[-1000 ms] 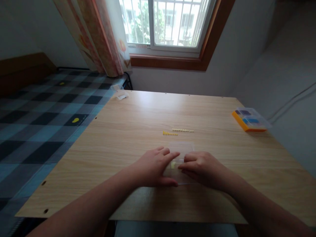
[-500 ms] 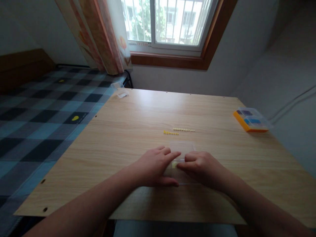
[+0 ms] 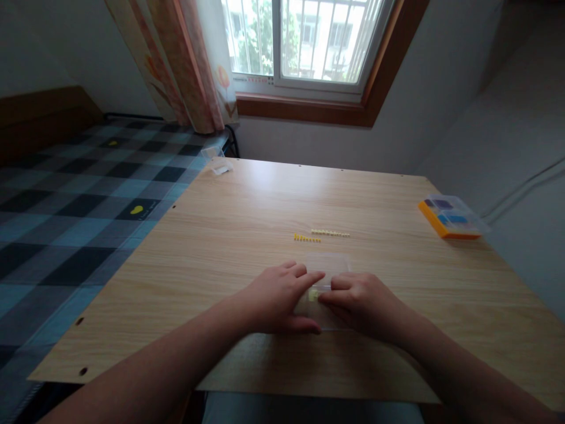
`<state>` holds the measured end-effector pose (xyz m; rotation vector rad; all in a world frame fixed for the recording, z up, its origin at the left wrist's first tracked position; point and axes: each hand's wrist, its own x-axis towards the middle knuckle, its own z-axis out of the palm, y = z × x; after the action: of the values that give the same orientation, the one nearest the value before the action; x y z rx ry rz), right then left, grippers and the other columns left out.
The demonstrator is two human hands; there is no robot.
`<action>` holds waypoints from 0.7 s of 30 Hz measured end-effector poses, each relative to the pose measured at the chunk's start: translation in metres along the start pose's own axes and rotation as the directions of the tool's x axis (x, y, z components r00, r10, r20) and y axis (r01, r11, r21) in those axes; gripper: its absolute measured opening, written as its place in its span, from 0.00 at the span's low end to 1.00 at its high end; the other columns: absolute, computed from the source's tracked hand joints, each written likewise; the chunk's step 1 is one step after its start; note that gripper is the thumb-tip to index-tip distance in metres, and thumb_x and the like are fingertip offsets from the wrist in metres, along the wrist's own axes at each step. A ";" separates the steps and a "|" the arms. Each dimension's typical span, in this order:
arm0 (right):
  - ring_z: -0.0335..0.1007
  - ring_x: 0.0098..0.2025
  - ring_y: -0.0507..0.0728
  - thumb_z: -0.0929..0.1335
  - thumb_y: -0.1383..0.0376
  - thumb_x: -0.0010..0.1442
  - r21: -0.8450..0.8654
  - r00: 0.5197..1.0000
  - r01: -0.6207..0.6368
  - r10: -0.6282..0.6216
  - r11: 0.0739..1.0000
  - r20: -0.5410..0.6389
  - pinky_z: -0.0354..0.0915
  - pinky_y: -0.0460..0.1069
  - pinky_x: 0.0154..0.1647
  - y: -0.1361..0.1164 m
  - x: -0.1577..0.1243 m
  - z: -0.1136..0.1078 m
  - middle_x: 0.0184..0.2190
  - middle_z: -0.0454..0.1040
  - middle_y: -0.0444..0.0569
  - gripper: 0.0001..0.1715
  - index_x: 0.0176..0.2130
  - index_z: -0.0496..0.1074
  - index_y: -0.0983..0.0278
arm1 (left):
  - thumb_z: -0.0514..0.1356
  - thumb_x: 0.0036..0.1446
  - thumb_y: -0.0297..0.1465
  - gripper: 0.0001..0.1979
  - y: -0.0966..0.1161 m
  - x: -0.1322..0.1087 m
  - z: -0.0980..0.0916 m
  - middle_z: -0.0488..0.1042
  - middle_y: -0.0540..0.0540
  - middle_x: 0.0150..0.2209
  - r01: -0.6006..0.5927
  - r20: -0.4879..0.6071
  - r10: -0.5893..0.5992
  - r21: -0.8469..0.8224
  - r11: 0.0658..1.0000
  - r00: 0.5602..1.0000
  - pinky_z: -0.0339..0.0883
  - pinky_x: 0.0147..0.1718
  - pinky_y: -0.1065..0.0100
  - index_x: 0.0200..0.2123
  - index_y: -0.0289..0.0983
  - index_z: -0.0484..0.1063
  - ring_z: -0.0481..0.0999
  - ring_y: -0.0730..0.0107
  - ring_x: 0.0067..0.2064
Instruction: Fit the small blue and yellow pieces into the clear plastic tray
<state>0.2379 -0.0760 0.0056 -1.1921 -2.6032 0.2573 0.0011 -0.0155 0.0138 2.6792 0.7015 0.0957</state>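
Note:
A clear plastic box (image 3: 338, 318) lies on the table near its front edge, its see-through lid (image 3: 329, 263) folded back flat. My left hand (image 3: 280, 297) spans the left end of the box, thumb at the front wall and index finger reaching over the hinge side, holding it. Inside the box sits a small cluster of pale yellow pieces (image 3: 313, 294). The fingertips of my right hand (image 3: 359, 297) are pinched together against this cluster; whatever is between them is hidden. Beyond the box are a row of tiny yellow pieces (image 3: 306, 238) and a row of cream pieces (image 3: 331, 234).
On the wooden table (image 3: 220, 247), an orange case with a clear lid (image 3: 452, 218) stands at the right edge. A second open clear box (image 3: 220, 168) is at the far left corner. A checked bed (image 3: 88, 194) adjoins the left side.
The whole view has shifted very slightly. Both hands keep nearly the same pose at the box, and the two rows of pieces look unchanged.

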 end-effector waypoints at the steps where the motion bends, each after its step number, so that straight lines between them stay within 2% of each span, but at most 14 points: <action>1: 0.54 0.27 0.50 0.67 0.68 0.66 -0.005 1.000 0.000 0.000 1.000 0.003 0.45 0.50 0.30 0.000 0.000 0.000 0.25 0.66 0.43 0.13 0.28 0.73 0.63 | 0.69 0.53 0.55 0.45 0.000 0.000 0.000 0.76 0.39 0.51 -0.001 0.001 0.001 -0.001 1.000 1.000 0.70 0.50 0.53 0.67 0.38 0.63 0.76 0.46 0.52; 21: 0.56 0.27 0.50 0.68 0.68 0.65 -0.009 1.000 -0.007 0.007 1.000 0.004 0.46 0.49 0.30 -0.001 0.001 -0.001 0.25 0.68 0.43 0.12 0.29 0.74 0.64 | 0.69 0.53 0.54 0.45 0.000 0.000 0.000 0.76 0.39 0.52 -0.001 0.004 0.001 -0.011 1.000 1.000 0.69 0.51 0.53 0.67 0.38 0.63 0.75 0.47 0.53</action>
<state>0.2368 -0.0760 0.0073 -1.2045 -2.6070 0.2496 0.0009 -0.0152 0.0140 2.6686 0.6963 0.0946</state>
